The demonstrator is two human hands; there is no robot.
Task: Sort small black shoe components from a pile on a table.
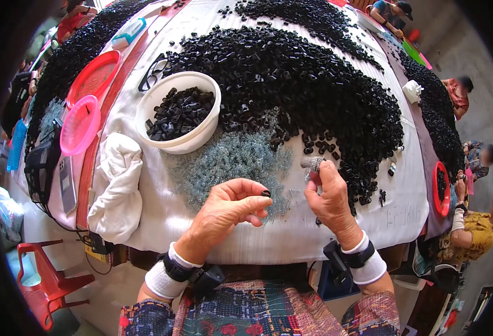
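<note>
Head view | our left hand pinches a black piece above the tabletop, toward its near edge | our right hand, curled, grip unclear, lies rightward | long axis: we cannot tell

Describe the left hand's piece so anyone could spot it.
On the white cloth, find the bluish pile near the front edge. Over it, the left hand pinches the small black piece, held clear of the black heap beyond.
</note>
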